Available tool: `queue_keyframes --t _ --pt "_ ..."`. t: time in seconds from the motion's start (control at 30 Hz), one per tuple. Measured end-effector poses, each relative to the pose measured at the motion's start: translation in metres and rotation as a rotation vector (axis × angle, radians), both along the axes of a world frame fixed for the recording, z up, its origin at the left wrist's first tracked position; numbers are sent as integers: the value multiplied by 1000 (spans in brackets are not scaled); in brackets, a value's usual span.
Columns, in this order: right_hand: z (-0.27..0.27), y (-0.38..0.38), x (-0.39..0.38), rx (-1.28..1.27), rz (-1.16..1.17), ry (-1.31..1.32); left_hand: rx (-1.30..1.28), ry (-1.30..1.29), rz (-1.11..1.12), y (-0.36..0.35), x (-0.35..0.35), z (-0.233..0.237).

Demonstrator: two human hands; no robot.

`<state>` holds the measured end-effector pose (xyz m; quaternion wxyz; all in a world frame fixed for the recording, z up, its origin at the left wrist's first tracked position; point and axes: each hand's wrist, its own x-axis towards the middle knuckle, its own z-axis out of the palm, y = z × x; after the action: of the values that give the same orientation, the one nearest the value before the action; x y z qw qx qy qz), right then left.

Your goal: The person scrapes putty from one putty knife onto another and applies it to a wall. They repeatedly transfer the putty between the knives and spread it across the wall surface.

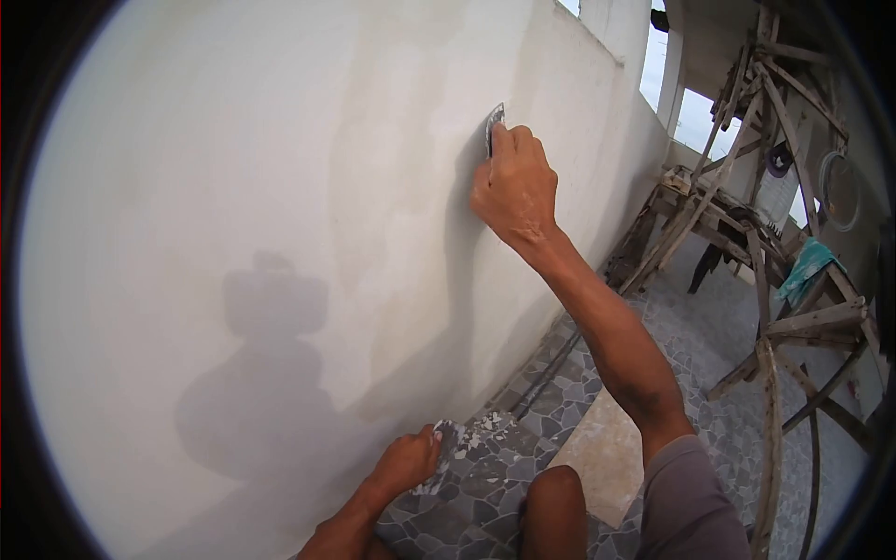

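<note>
My right hand point(518, 187) is raised to the white wall point(233, 159), its fingers closed round a putty knife point(497, 116). The knife's blade lies at the wall surface, and its handle is mostly hidden by my fingers. Low down near the foot of the wall, my left hand point(407, 463) grips a second, flat scraper point(451, 437) smeared with white putty. Beneath that scraper, white crumbs point(490, 431) are scattered on the stone-patterned floor tiles point(485, 471). Faint darker, yellowish patches streak the wall.
To the right stands rough wooden scaffolding point(761, 201), with a turquoise cloth point(808, 269) draped over one part. A beige board or tile point(602, 457) lies on the floor beside my knee point(555, 513). Window openings point(705, 121) show at the far end.
</note>
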<state>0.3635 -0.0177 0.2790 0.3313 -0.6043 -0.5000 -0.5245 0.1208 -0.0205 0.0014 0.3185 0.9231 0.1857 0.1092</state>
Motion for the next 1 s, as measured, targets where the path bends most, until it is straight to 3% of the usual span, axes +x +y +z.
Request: queue_keyframes --t 0.13,0.17,0.27,0.4,0.53,0.63,0.73,0.93,1.0 --pt "-5 -28 2 -111 211 -123 0 -45 -10 -5 8 -7" --pt "1 -46 3 -191 351 132 18 -50 -19 -7 10 -5" --pt "12 -57 16 -42 266 522 32 -57 -12 -10 11 -8" --pt "44 -50 16 -232 166 824 35 -31 21 -6 7 -17" --pt "47 -50 -7 -198 183 644 26 -18 27 -3 1 -12" --pt "49 -65 3 -197 366 641 27 -16 33 0 0 -14" --pt "69 -63 20 -78 279 664 21 -11 40 0 -3 -13" --pt "69 -39 54 -26 381 189 11 -32 42 3 -10 -10" --pt "60 -37 56 -42 401 151 -4 -33 39 4 -14 -8"
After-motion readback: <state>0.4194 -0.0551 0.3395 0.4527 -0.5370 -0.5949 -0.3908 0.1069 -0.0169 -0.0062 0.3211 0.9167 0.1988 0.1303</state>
